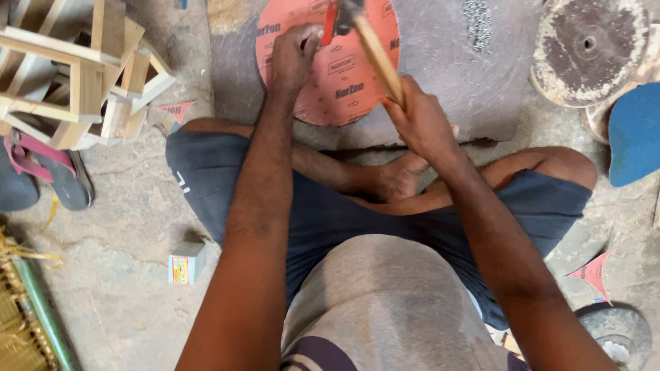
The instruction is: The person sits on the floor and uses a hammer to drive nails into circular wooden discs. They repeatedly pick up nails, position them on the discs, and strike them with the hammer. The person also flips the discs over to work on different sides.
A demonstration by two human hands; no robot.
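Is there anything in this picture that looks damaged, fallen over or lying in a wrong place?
A few things. The wooden frames at upper left lie tumbled at angles. Red triangular offcuts are scattered on the floor beside the red disc. The right hand grips a hammer and the left hand rests on the disc.

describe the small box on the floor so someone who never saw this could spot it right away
Start at the person's left arm and the dark shorts, then look just below the shorts' edge on the bare concrete floor. The small box lies there alone, pale-sided with a bright multicoloured face, unlike the plain wooden frames.
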